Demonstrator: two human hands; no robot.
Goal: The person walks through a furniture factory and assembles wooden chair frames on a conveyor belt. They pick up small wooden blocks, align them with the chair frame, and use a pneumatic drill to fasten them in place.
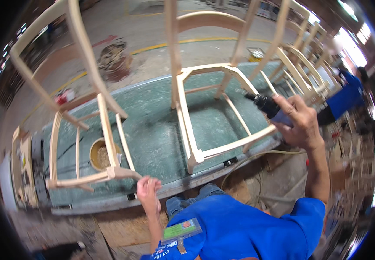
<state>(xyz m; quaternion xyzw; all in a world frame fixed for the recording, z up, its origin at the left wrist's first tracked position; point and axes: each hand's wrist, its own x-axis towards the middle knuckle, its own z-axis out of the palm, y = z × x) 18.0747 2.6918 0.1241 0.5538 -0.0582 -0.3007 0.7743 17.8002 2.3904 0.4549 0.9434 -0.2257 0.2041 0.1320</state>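
My right hand (300,119) is closed round a power screwdriver (266,105) with a black nose and a greyish body, its bit pointing left. It is held above the right side of a bare-wood chair frame (186,117) that has no seat panel. Beside a second seatless chair frame (105,125), on the left, my left hand (148,190) has its fingers curled at the end of that chair's front leg (129,173). Whether it grips the leg or something small is hidden.
Both frames stand on a green-topped conveyor (152,149). A yellow tub (95,158) of small parts sits inside the left chair. More chair frames (302,71) stand at the right, near a person in blue (343,99). A hose (259,155) runs along the near edge.
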